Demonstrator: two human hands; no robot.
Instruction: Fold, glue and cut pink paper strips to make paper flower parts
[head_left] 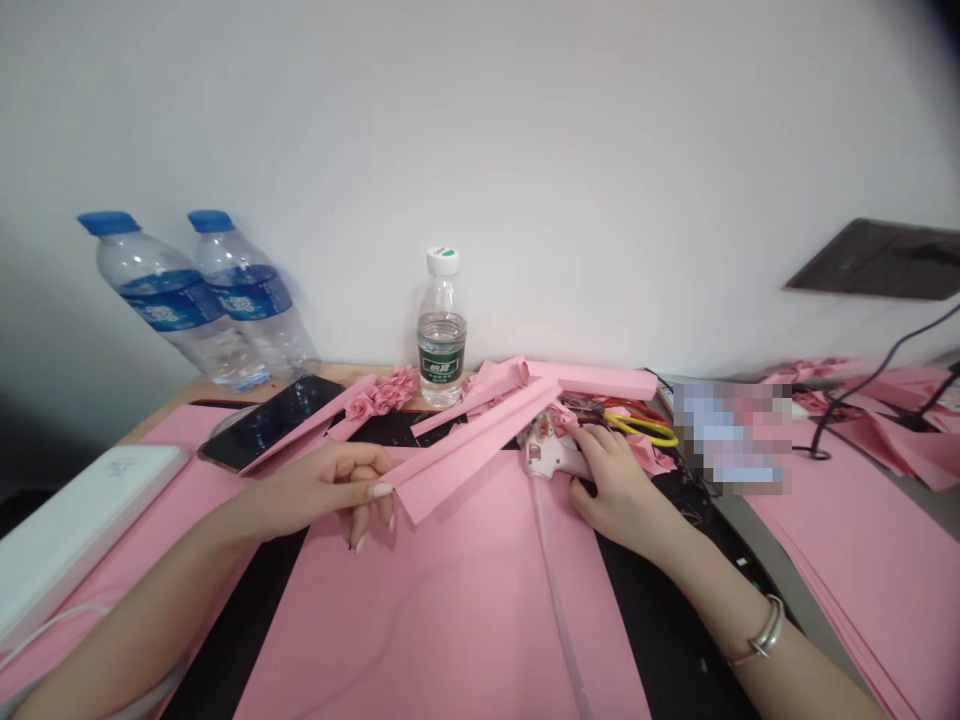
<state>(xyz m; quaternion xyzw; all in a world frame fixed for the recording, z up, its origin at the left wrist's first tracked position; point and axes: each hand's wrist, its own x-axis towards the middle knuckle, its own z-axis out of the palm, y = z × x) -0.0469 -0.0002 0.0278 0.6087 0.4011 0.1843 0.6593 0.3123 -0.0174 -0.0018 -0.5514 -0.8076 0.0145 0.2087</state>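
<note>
My left hand (330, 490) pinches the near end of a folded strip of pink paper (472, 440) between thumb and fingers. The strip slants up to the right above a pink sheet (442, 600). My right hand (615, 485) is closed around a small white glue gun (553, 455) at the sheet's far right edge. From the gun a pale cord (559, 600) runs toward me across the sheet. The strip's far end passes just above the gun. Scissors with yellow and red handles (645, 430) lie behind my right hand among paper scraps.
A small water bottle (442, 340) stands at the wall, with two larger bottles (244, 300) leaning at left. Pink paper flowers (382, 392) lie beside a phone (270, 420). A white power bank-like box (90, 530) is at left, and stacked pink sheets (877, 560) are at right.
</note>
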